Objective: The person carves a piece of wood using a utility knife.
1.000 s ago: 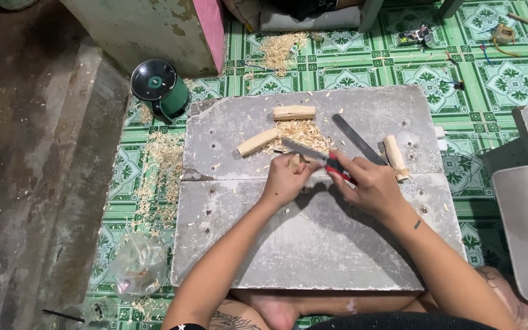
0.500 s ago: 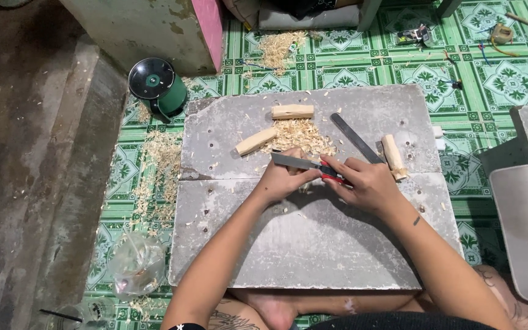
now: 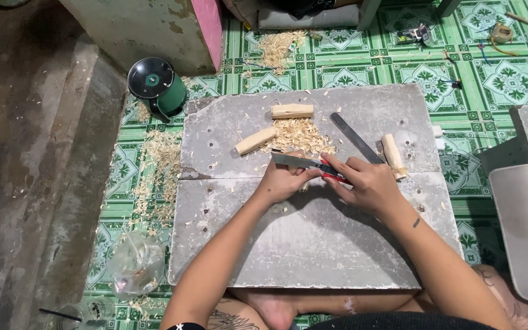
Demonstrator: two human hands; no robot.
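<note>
A: Knife [image 3: 304, 162] with a red handle sits across the middle of the grey surface [image 3: 313, 244], blade pointing left. The right hand [image 3: 368, 183] is clenched round the handle, and the left hand [image 3: 282, 182] is closed just under the blade, fingers curled as if pinching something small against it.

B: Can you see what the left one grips?

A: No, the fingers hide it. Judging by the heap of wood shavings [image 3: 297, 135] just beyond the blade, I'd say it is a small bit of wood being whittled, but I cannot tell for sure.

B: What else lies on the slab?

A: Three pale wooden pegs: one short block [image 3: 292, 110] at the far side, one slanted piece [image 3: 255, 140] left of the shavings, one more [image 3: 393, 155] beside the right hand. A long dark flat file [image 3: 355, 137] lies diagonally between the shavings and that last peg. Off the slab, a green round container [image 3: 157, 85] stands on the tiled floor [image 3: 362, 61], with more shavings scattered about it.

B: So which step is this?

A: It looks like mid-carving: the blade is set on the work and both hands are braced close together. By my reckoning the next cut wants a short, controlled push away from the body, with the left thumb kept clear of the edge.
</note>
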